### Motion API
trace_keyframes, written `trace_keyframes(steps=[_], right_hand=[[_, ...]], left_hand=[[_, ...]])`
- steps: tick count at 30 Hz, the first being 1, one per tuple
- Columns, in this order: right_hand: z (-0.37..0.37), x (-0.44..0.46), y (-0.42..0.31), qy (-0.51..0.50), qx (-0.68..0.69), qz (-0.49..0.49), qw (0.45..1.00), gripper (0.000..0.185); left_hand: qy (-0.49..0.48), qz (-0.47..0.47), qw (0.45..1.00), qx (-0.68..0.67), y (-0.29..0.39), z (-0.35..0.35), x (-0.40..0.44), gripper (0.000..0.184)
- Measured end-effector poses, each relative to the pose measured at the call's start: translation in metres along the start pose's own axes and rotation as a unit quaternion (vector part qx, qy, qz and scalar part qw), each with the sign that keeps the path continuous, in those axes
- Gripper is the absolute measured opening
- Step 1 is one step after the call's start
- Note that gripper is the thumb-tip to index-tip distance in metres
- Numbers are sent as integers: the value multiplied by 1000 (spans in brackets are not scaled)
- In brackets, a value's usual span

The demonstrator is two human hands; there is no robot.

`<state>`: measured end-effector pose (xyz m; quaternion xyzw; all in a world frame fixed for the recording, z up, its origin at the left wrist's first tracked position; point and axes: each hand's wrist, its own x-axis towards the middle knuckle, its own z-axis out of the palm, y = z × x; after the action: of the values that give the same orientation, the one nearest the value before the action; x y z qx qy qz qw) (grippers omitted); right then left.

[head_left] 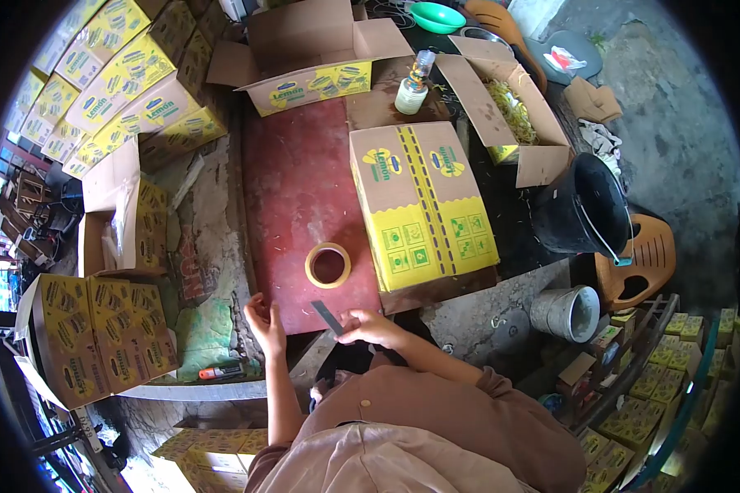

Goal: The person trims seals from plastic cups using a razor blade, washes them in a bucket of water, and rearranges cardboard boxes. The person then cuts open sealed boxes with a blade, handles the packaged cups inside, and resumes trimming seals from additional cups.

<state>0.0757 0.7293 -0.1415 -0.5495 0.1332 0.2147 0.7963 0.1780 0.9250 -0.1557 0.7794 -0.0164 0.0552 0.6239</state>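
Observation:
My right hand [368, 327] holds a flat grey blade-like strip [327, 317] near the front edge of the red tabletop [292, 181]. To its left, my left hand [265, 322] is raised at the table's edge with its fingers apart and nothing in them. A roll of tape [327, 265] lies on the red surface just beyond both hands. Right of the roll sits a closed yellow and brown lemon carton [423, 205], with a dashed strip running along its top.
Open cartons stand at the back [312, 86], back right [501, 103] and left [136, 222]. A bottle [411, 94] stands behind the closed carton. A black bucket [567, 209] is at the right, a grey bucket [567, 314] below it. Stacked cartons [123, 82] fill the back left.

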Motion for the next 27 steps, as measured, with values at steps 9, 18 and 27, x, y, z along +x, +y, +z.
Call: trace_keyframes(steps=[9, 18, 27], right_hand=[[-101, -81, -92, 188, -31, -214, 958, 28], [-200, -44, -141, 382, -256, -307, 833, 25], [-218, 58, -199, 433, -498, -288, 694, 40]], left_hand=[[-70, 380, 910, 148, 59, 121, -26, 48], [-322, 373, 846, 201, 111, 204, -42, 64], [-342, 399, 831, 183, 98, 202, -41, 57]])
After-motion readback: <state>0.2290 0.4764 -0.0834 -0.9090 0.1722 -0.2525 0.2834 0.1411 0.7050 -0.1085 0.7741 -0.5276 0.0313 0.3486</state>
